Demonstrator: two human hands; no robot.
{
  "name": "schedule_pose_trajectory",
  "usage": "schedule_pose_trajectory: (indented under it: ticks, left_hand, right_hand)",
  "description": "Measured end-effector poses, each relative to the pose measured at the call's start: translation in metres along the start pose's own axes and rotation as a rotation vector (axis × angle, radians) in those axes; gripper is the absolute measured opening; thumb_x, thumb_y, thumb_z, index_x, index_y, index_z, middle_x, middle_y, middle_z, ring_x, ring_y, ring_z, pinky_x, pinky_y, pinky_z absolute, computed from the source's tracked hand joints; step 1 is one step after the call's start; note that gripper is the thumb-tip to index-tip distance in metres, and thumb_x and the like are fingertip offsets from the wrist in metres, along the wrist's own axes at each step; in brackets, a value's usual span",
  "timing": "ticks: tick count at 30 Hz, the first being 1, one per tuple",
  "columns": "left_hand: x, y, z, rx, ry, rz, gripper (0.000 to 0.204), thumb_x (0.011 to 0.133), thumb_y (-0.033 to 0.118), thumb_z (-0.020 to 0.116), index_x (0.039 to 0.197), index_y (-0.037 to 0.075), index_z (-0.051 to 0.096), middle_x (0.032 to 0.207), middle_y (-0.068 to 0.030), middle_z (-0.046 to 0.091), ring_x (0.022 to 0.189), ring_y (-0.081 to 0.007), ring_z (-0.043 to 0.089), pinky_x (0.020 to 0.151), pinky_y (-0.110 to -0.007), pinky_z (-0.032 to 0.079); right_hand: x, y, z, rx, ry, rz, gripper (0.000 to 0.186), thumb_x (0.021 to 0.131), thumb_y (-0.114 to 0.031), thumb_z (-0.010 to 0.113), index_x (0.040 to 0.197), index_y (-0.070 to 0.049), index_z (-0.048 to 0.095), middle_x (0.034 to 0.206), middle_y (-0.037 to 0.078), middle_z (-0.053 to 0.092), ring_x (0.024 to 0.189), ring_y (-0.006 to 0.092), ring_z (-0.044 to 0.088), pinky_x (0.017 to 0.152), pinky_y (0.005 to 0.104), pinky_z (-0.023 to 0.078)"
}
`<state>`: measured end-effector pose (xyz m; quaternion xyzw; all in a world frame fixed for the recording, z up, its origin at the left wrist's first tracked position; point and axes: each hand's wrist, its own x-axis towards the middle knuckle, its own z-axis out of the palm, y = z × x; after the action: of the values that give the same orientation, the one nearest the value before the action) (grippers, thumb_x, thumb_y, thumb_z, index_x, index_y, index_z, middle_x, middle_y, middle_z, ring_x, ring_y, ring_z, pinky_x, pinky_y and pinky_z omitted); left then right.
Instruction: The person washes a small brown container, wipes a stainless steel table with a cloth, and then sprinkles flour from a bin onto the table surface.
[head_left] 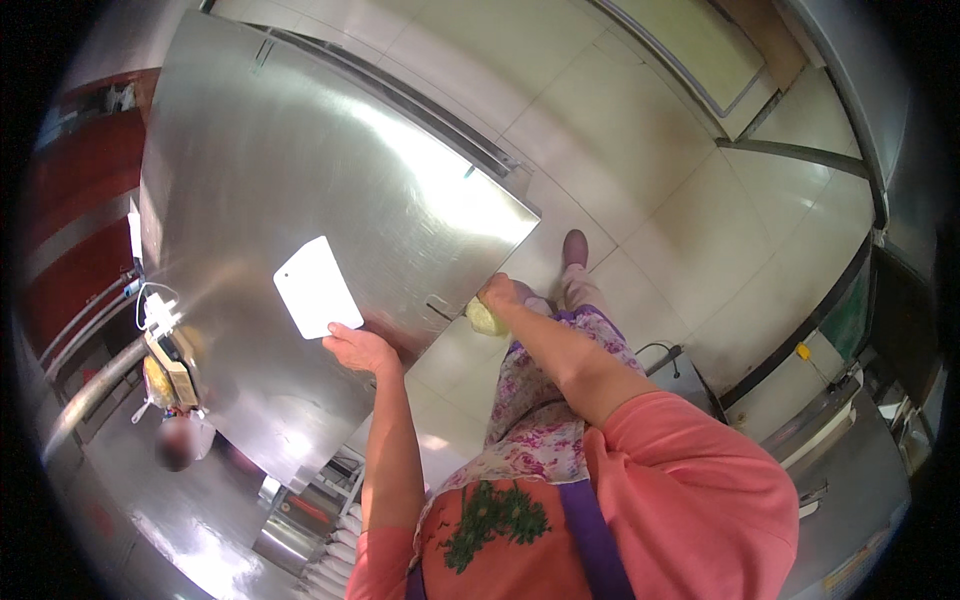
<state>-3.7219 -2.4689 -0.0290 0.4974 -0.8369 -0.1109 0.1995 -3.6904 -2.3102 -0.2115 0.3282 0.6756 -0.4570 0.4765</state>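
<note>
Gripping a flat white plate-like scraper [318, 290] by its near edge, the left hand [362, 350] is over the steel table [250, 180]; whether the scraper touches the metal, cannot tell. Small dark hole near its far left corner. Right hand [499, 291] just beyond the table's right edge, fingers curled round a pale yellow-green lump [486, 317], probably a cloth or vegetable, partly hidden by the hand. Wearer's floral apron [530, 400] below; one purple shoe [574, 248] on the tiled floor [660, 220].
</note>
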Motion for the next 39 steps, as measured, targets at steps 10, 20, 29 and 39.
schedule_pose_trajectory:
  ticks: [10, 20, 29, 39]
  left_hand:
    - [-0.002, 0.002, 0.011, -0.131, 0.013, 0.068, 0.044, 0.096, 0.033, 0.036, 0.084, -0.008, 0.044, 0.08, -0.0219, 0.05, 0.072, -0.0308, 0.045, 0.07, -0.044, 0.037]
    - [-0.006, 0.006, 0.02, -0.359, -0.079, 0.027, 0.04, 0.095, 0.029, 0.039, 0.105, -0.01, 0.045, 0.103, -0.0212, 0.053, 0.09, -0.0276, 0.055, 0.078, -0.038, 0.048]
    - [-0.006, -0.005, 0.019, -0.292, -0.082, 0.016, 0.044, 0.095, 0.031, 0.04, 0.117, -0.007, 0.043, 0.113, -0.0198, 0.049, 0.098, -0.0263, 0.052, 0.084, -0.037, 0.045]
    - [-0.011, 0.002, 0.022, -0.194, 0.042, -0.009, 0.037, 0.096, 0.033, 0.038, 0.107, -0.002, 0.046, 0.101, -0.0093, 0.05, 0.089, -0.0175, 0.048, 0.08, -0.03, 0.04]
  right_hand:
    - [0.032, 0.035, 0.033, 0.033, -0.186, -0.118, 0.036, 0.071, -0.029, 0.06, 0.095, -0.002, 0.06, 0.106, 0.018, 0.062, 0.1, 0.0354, 0.059, 0.083, 0.0402, 0.048]
    - [0.052, 0.05, 0.036, 0.051, -0.451, -0.211, 0.037, 0.067, -0.022, 0.059, 0.094, 0.003, 0.062, 0.1, 0.024, 0.062, 0.094, 0.0388, 0.06, 0.079, 0.0425, 0.049]
    - [0.041, 0.036, 0.024, 0.103, -0.574, -0.123, 0.04, 0.067, -0.024, 0.06, 0.092, 0.008, 0.061, 0.093, 0.028, 0.062, 0.094, 0.0401, 0.06, 0.08, 0.0427, 0.049]
    - [0.058, 0.049, 0.056, 0.135, -0.46, -0.207, 0.032, 0.065, -0.02, 0.06, 0.082, 0.007, 0.064, 0.091, 0.029, 0.062, 0.087, 0.0425, 0.06, 0.079, 0.045, 0.049]
